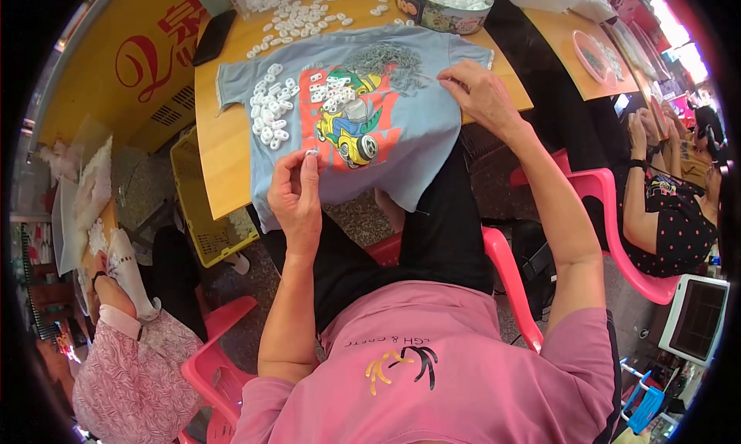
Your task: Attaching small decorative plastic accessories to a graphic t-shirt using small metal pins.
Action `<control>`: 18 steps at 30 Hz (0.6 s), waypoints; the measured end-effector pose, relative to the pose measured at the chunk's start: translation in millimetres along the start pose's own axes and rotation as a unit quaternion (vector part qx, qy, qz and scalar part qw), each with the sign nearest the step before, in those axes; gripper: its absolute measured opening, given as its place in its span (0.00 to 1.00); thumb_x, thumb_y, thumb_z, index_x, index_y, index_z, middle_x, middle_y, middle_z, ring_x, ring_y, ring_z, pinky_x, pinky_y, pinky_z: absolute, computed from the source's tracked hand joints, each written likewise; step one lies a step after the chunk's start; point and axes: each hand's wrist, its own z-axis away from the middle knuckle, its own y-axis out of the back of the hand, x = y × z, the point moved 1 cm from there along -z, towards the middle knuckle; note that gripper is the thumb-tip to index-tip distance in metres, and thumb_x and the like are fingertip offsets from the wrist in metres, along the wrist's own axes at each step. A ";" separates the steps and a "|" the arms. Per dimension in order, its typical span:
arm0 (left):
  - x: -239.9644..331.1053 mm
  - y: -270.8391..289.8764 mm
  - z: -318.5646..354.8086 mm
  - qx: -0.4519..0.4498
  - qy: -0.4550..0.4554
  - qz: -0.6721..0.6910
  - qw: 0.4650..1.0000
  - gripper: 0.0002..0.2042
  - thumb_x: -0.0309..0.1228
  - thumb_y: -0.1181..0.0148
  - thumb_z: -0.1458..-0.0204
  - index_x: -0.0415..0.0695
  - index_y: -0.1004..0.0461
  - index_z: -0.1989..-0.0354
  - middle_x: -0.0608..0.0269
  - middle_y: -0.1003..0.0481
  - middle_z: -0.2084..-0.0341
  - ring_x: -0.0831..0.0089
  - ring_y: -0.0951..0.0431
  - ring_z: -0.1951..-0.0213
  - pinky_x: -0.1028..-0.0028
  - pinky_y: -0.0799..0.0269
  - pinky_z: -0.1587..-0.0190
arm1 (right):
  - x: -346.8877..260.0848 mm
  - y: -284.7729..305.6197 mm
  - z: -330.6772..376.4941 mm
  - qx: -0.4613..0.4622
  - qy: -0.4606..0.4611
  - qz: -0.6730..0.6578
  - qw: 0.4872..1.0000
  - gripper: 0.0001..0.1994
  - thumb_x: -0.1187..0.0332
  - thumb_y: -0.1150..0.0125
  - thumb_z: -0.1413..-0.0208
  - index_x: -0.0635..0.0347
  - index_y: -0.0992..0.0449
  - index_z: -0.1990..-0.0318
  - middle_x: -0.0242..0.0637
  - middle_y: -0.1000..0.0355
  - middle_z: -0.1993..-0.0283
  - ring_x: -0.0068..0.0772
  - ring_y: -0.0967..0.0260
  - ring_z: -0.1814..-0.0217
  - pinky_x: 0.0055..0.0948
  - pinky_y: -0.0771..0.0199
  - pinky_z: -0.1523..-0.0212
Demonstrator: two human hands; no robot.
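Pinched between the thumb and fingertips of the left hand (297, 193) is a small white plastic piece (310, 152), held just above the lower hem of a light blue T-shirt (421, 124) that is spread flat over the near edge of a wooden table (220, 139). The right hand (480, 93) is laid on the shirt's right shoulder area near the table's right edge, its fingers curled loosely toward a pile of thin grey metal pins (390, 58) (whether a pin is gripped cannot be told). A cluster of white plastic pieces (270, 108) is gathered on the shirt's left side, beside a red, yellow and green cartoon car print (347, 120). More white pieces (309, 16) are scattered along the table's far edge, where a round tin (444, 4) filled with them is set at the far right corner. A black phone (212, 35) is placed near the far left corner. Pink plastic chairs (610, 212) are seen below the table.
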 end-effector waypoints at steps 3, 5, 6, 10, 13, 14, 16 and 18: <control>-0.5 1.3 0.8 0.002 0.006 -0.009 1.000 0.05 0.25 0.42 0.36 0.37 0.25 0.56 0.66 0.22 0.66 0.82 0.23 0.64 0.81 0.28 0.58 | -4.8 1.7 -3.4 -0.017 -0.008 0.002 1.000 0.07 0.69 0.38 0.40 0.61 0.20 0.59 0.41 0.25 0.62 0.44 0.26 0.61 0.36 0.28 0.58; -1.2 0.6 1.1 0.004 0.007 -0.005 1.000 0.05 0.25 0.42 0.36 0.37 0.25 0.56 0.66 0.22 0.66 0.83 0.24 0.63 0.81 0.28 0.58 | -2.0 -0.1 -2.1 -0.023 0.002 0.015 1.000 0.06 0.69 0.38 0.40 0.60 0.20 0.59 0.41 0.25 0.62 0.44 0.26 0.61 0.36 0.28 0.59; -0.9 0.1 1.2 0.006 0.007 0.000 1.000 0.05 0.25 0.43 0.36 0.37 0.25 0.56 0.66 0.22 0.66 0.83 0.24 0.63 0.81 0.28 0.58 | -0.3 -0.4 -1.9 -0.030 0.014 0.029 0.999 0.06 0.69 0.38 0.40 0.60 0.20 0.59 0.41 0.25 0.62 0.44 0.26 0.61 0.36 0.28 0.59; 4.4 -1.4 2.0 0.007 0.019 0.002 1.000 0.05 0.25 0.43 0.36 0.38 0.26 0.56 0.66 0.22 0.66 0.83 0.24 0.63 0.80 0.29 0.57 | 6.1 2.5 -5.9 -0.006 -0.018 0.008 1.000 0.06 0.69 0.38 0.41 0.60 0.20 0.59 0.41 0.25 0.62 0.44 0.25 0.61 0.36 0.27 0.59; 6.4 -3.2 2.4 0.010 0.020 -0.016 1.000 0.04 0.25 0.44 0.35 0.38 0.26 0.56 0.66 0.22 0.66 0.82 0.24 0.63 0.80 0.28 0.57 | 8.6 1.5 -12.0 -0.007 -0.034 -0.021 0.999 0.06 0.70 0.38 0.41 0.61 0.20 0.60 0.41 0.25 0.62 0.44 0.25 0.60 0.36 0.27 0.59; 5.9 -4.3 3.3 0.016 0.025 -0.020 0.999 0.05 0.25 0.44 0.35 0.38 0.26 0.56 0.65 0.22 0.66 0.81 0.23 0.62 0.79 0.28 0.55 | 10.6 -0.9 -13.7 -0.011 -0.030 -0.020 0.999 0.06 0.70 0.38 0.41 0.61 0.20 0.60 0.41 0.26 0.62 0.44 0.25 0.60 0.36 0.27 0.59; 5.6 -5.8 2.2 0.021 0.040 -0.018 0.999 0.05 0.26 0.45 0.35 0.38 0.26 0.56 0.64 0.22 0.65 0.79 0.23 0.62 0.78 0.28 0.54 | 16.6 -1.8 -16.7 -0.015 -0.027 -0.020 0.999 0.06 0.70 0.38 0.41 0.61 0.20 0.60 0.41 0.26 0.63 0.44 0.25 0.61 0.36 0.27 0.59; 6.4 -3.1 1.8 0.018 0.049 -0.020 0.998 0.05 0.26 0.45 0.35 0.38 0.26 0.56 0.64 0.22 0.65 0.80 0.23 0.62 0.78 0.28 0.54 | 14.8 -0.3 -17.5 -0.038 0.008 -0.018 0.999 0.05 0.71 0.38 0.42 0.61 0.20 0.60 0.41 0.26 0.63 0.44 0.26 0.61 0.36 0.28 0.60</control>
